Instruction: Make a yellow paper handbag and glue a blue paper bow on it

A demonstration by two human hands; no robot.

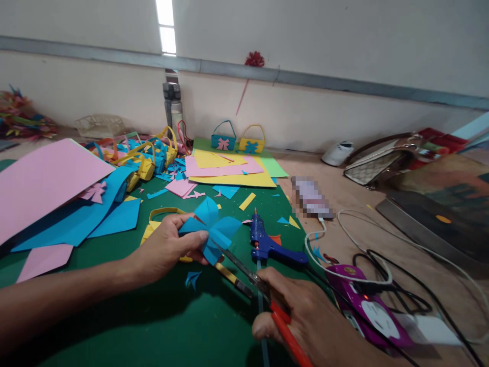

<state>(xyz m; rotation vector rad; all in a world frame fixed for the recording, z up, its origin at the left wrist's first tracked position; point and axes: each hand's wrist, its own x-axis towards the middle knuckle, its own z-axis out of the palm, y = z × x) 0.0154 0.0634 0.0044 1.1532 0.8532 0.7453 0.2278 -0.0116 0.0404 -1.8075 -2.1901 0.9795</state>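
Head view: blue paper [225,229], petal-shaped, just left of glue gun [260,232]. My left hand [162,250] pinches it, thumb on top, fingers behind. My right hand [305,306], nearer me than gun, fingers curled round red-handled scissors [254,279]; blade meets paper in view, contact can't tell. For clean cut, I'd judge: grip close to cut line, thumb clear of blade, short snips, turn paper. Left forearm in from lower left, right wrist low, angled inward.
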